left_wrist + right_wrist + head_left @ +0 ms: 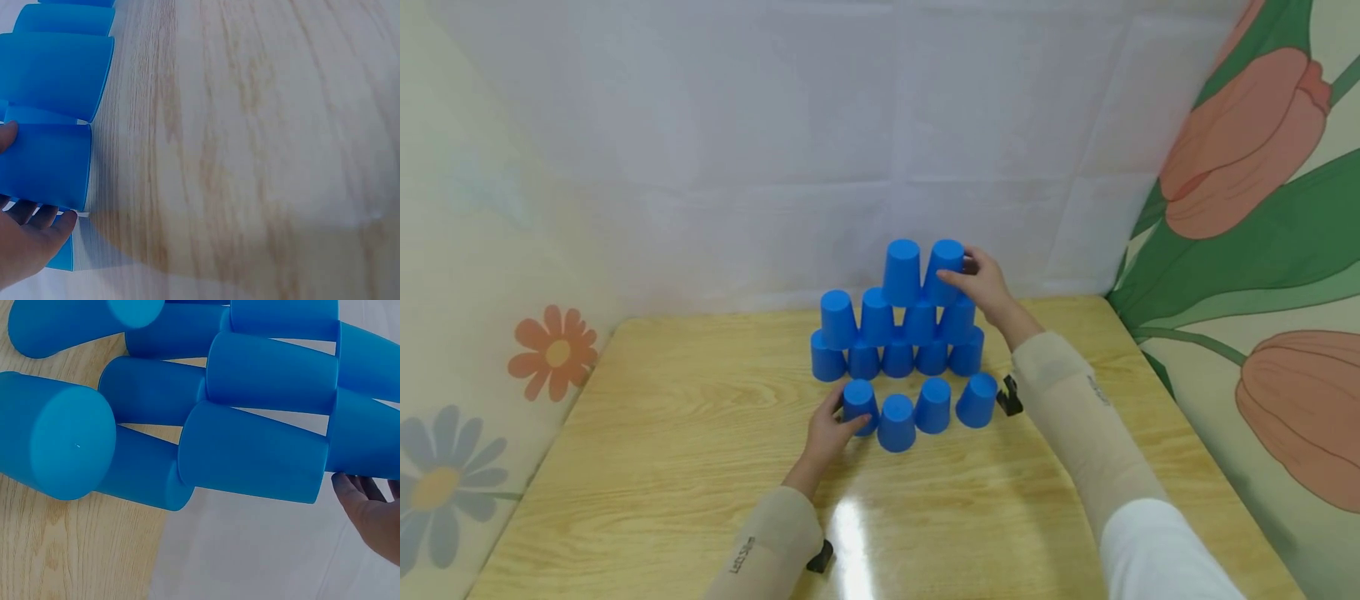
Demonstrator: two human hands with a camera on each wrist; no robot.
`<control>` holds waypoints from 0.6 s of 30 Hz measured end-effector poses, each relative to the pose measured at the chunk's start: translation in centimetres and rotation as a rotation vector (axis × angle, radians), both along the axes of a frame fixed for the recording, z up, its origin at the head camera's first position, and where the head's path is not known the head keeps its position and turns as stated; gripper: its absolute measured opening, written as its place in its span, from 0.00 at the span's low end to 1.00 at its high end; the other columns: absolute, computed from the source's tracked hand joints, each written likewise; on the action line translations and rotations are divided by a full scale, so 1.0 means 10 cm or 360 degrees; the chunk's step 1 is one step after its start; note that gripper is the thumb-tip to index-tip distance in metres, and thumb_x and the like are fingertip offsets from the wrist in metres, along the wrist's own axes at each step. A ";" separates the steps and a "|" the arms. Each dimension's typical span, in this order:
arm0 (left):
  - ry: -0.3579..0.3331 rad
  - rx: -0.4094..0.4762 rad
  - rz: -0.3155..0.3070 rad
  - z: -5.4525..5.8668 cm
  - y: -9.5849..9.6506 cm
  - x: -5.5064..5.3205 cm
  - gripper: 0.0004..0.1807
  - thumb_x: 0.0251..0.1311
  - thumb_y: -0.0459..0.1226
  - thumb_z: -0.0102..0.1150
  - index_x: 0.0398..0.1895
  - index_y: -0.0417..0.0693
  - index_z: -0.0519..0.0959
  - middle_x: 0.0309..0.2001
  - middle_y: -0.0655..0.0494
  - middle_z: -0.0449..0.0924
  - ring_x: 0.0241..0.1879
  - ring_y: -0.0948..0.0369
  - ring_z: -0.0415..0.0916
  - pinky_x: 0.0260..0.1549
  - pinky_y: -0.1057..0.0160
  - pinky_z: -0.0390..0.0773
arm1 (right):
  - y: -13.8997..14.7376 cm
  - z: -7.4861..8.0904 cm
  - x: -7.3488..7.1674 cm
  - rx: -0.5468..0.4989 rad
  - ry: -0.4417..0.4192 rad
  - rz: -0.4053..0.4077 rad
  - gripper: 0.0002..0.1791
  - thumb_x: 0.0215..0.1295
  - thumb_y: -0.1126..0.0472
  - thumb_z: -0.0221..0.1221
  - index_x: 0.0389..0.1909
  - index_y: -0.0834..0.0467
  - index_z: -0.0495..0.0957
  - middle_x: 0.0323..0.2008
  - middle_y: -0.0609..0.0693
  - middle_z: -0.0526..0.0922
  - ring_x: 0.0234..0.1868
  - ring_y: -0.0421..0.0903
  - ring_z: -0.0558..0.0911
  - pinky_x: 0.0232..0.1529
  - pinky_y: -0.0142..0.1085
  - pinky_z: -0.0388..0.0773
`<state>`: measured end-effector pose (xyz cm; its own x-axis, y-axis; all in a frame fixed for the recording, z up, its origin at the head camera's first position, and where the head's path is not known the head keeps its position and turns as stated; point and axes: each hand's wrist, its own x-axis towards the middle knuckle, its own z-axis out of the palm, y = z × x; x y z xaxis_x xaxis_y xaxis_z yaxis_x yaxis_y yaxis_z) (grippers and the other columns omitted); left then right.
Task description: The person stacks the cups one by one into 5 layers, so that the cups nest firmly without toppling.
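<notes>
Closest in, the person's left hand (827, 435) is grasping a loose cup (861, 403), thumb on one side, fingers on the other. Just right of those fingers, three more upside-down cups (897, 423) are standing in an uneven line.

Beyond them, the right hand (988, 287) is pinching the upper-right cup (943, 262) of the blue stack, its neighbour (902, 275) sitting just left of the thumb. I'm not quite able to tell whether that pinched cup is bearing fully on the cups beneath.

Under these fingers a row of four (877, 321) is resting on a row of five (897, 358). As I'm judging it, a sideways nudge from the right fingertips could be tipping the neighbour, or an off-centre rim could be sliding and bringing lower cups down.

Beneath both hands the wood-grain table (685, 433) is shining with glare. Past the fingers a creased white cloth (775, 167) is hanging, and flower-painted walls (1247, 142) are flanking it.
</notes>
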<state>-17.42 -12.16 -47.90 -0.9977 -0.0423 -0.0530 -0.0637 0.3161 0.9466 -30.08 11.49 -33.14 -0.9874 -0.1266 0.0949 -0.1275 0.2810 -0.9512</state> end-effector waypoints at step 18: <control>-0.0020 0.0013 0.0025 0.02 -0.03 0.03 0.32 0.49 0.33 0.60 0.60 0.43 0.60 0.58 0.43 0.60 0.58 0.47 0.55 0.52 0.49 0.59 | 0.17 0.00 0.24 0.0000 0.0117 0.0066 0.31 0.59 0.57 0.54 0.61 0.63 0.55 0.57 0.63 0.61 0.57 0.56 0.62 0.54 0.47 0.61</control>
